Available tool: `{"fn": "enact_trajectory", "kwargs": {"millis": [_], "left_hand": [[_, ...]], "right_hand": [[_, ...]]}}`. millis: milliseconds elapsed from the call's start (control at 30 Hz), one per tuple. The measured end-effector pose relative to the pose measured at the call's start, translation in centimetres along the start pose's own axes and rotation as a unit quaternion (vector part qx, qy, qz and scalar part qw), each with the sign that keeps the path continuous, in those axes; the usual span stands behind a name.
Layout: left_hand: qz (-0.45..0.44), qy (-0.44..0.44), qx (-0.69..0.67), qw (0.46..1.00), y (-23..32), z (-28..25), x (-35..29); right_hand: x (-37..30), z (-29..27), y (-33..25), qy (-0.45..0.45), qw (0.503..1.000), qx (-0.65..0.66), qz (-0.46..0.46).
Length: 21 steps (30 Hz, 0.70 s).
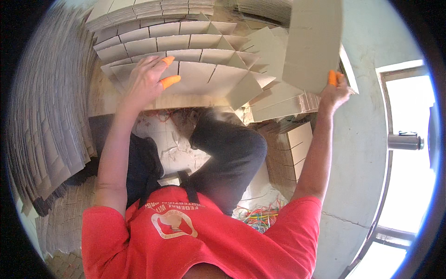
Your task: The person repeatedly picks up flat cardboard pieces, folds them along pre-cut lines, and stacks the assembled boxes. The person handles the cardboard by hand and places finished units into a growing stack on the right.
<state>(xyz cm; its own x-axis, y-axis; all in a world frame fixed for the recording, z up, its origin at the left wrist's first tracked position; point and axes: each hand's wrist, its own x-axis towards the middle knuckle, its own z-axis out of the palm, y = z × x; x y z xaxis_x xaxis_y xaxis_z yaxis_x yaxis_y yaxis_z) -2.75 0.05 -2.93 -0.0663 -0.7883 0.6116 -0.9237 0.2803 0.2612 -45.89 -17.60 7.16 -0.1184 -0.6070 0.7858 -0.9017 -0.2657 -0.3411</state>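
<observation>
— Where are the two hands?

— The left hand (145, 81) sits at about ten o'clock, lying spread and flat on the fanned stack of cardboard blanks (195, 69), fingers released rather than curled around anything. Two of its fingers wear orange rubber finger cots (170, 82).

— And the other one?

— The right hand (333, 93) is up at about two o'clock, pinching the lower edge of a single grey cardboard sheet (312, 42). The sheet stands upright above the hand, lifted clear of the pile. An orange cot shows on that hand too.

— What lies around them?

— More flat blanks are stacked in overlapping rows toward twelve o'clock, and a tall curved bank of stacked sheets (46, 125) runs down the nine o'clock side. Another bundle (290, 149) sits near four o'clock of the centre, beside the person's dark-trousered knee (232, 149). Coloured bands (260, 216) lie on the floor toward six o'clock, just above the red shirt (200, 242).
</observation>
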Motion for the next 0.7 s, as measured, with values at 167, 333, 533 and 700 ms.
{"fn": "enact_trajectory", "kwargs": {"millis": [167,333,533,700], "left_hand": [[0.039,-0.016,0.046,0.998,-0.2,1.2,0.9],[0.026,-0.038,-0.015,0.999,-1.3,2.3,1.5],[0.013,0.045,-0.076,0.996,0.1,2.7,1.8],[-0.019,-0.077,-0.058,0.995,0.3,3.3,1.0]], "right_hand": [[3.5,-3.7,-7.3,-0.159,0.947,0.279,0.014],[3.0,-4.4,-13.7,-0.271,0.920,0.279,-0.038],[1.6,-2.3,-15.3,-0.337,0.880,0.330,-0.064],[1.1,-1.0,-14.7,-0.340,0.902,0.244,-0.110]]}}
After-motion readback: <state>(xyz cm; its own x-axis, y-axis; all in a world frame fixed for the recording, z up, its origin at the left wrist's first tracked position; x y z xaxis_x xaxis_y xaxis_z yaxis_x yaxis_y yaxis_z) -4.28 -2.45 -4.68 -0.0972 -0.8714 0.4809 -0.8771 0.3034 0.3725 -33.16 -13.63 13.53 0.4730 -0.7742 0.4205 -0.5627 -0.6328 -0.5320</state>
